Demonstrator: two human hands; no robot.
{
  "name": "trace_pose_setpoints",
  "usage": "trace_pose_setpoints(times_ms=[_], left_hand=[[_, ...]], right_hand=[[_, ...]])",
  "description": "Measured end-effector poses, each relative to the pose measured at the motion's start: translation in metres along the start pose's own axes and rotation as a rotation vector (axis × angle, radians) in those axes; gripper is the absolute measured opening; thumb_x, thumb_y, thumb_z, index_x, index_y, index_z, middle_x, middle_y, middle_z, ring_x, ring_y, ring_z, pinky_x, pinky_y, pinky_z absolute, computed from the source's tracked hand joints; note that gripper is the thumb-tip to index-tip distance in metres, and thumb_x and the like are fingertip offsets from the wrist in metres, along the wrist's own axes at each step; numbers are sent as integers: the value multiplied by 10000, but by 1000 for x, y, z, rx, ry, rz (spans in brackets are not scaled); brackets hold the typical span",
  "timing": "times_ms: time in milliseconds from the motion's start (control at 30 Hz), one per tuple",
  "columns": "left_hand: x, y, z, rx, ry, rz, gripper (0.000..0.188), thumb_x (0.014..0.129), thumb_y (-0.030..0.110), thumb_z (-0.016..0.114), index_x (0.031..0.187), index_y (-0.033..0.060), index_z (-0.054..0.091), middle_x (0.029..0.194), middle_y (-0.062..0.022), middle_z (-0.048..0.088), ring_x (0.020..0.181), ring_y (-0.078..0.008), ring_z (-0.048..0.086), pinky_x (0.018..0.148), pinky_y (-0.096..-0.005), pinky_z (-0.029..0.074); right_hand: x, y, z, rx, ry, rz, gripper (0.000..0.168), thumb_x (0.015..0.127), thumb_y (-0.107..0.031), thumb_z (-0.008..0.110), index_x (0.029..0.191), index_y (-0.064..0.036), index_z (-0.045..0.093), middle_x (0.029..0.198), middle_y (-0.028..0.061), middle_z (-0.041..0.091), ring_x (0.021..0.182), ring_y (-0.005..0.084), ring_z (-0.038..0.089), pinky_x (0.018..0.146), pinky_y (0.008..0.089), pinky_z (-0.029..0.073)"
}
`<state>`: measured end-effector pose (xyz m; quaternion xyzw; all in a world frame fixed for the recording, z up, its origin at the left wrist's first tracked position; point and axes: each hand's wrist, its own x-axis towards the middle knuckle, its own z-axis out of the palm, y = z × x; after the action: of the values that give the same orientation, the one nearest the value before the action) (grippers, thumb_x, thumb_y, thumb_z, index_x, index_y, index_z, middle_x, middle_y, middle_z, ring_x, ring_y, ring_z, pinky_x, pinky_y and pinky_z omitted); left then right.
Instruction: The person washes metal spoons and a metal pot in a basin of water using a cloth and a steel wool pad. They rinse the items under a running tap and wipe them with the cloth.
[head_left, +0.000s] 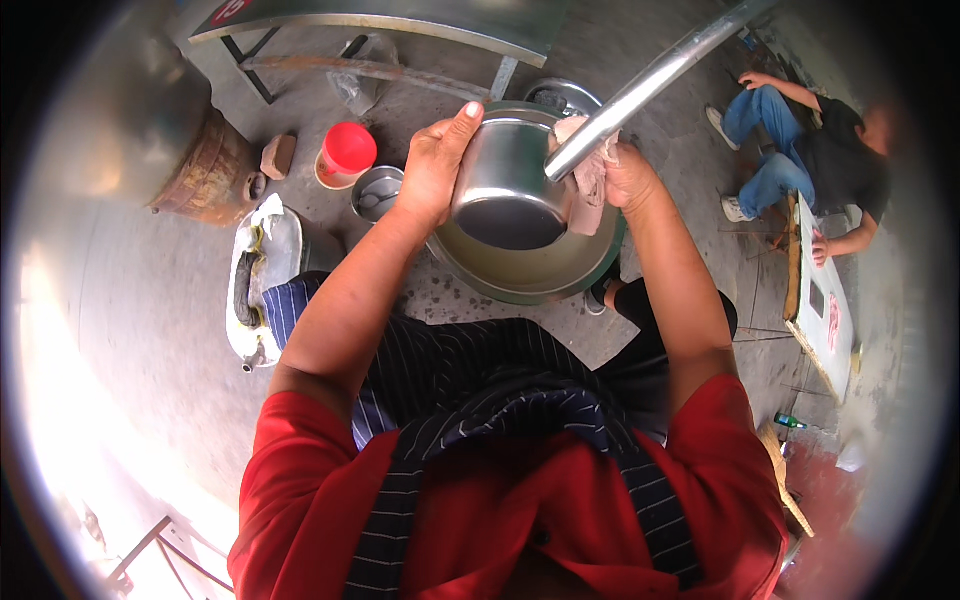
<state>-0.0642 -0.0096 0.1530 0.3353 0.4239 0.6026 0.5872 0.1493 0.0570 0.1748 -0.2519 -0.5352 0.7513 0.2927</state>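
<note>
A stainless steel dipper with a long tubular handle (517, 176) is held tilted over a large green-rimmed basin (517, 296), its darker base turned towards me. Cloudy liquid (502, 262) lies in the basin. My left hand (435, 169) grips the dipper's left side, thumb up along the wall. At the other side, my right hand (630, 180) clasps a pink cloth (589, 187) against the dipper, beside where the handle joins. The handle runs up to the right, out of view. Some of my right fingers are hidden behind the cloth and handle.
Left of the basin stand a small metal bowl (377, 193), a red plastic container (350, 148), a brick (278, 157) and a metal tank (274, 277). A metal table (390, 30) and another metal basin (577, 91) lie beyond. A person (787, 142) sits at the right, touching a white board (825, 300).
</note>
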Motion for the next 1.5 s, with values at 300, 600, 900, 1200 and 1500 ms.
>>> trace_pose_setpoints(times_ms=[300,600,900,1200,1500], left_hand=[[0,-9,9,-70,-145,-84,485,895,485,494,727,37,575,625,0,532,529,-90,462,496,-232,388],[11,5,-10,129,168,35,568,851,599,482,656,66,503,616,-2,459,554,-86,400,506,-238,368],[32,9,-19,194,356,506,452,897,360,569,572,67,451,572,63,396,545,-52,326,482,-230,312],[10,5,-1,1020,237,980,423,731,305,755,573,24,480,491,-103,441,419,-197,388,413,-314,353],[16,8,-38,614,93,545,452,772,274,735,545,31,429,508,44,348,513,-54,287,425,-249,257]], right_hand=[[48,-29,32,-362,-297,383,500,773,-243,671,1172,22,527,1015,79,608,921,126,571,814,255,451],[-6,50,-38,302,-97,7,519,764,-63,621,1251,-19,444,1141,84,569,1047,205,549,953,354,412],[-19,76,6,435,254,-358,393,899,-165,511,1252,-6,446,1201,119,533,1079,234,539,944,361,431],[51,13,37,319,907,-562,131,803,-74,603,855,-42,488,715,63,553,589,163,578,511,290,483],[1,-215,-124,65,522,-660,340,889,-283,491,919,48,563,761,128,606,639,215,579,562,299,493]])
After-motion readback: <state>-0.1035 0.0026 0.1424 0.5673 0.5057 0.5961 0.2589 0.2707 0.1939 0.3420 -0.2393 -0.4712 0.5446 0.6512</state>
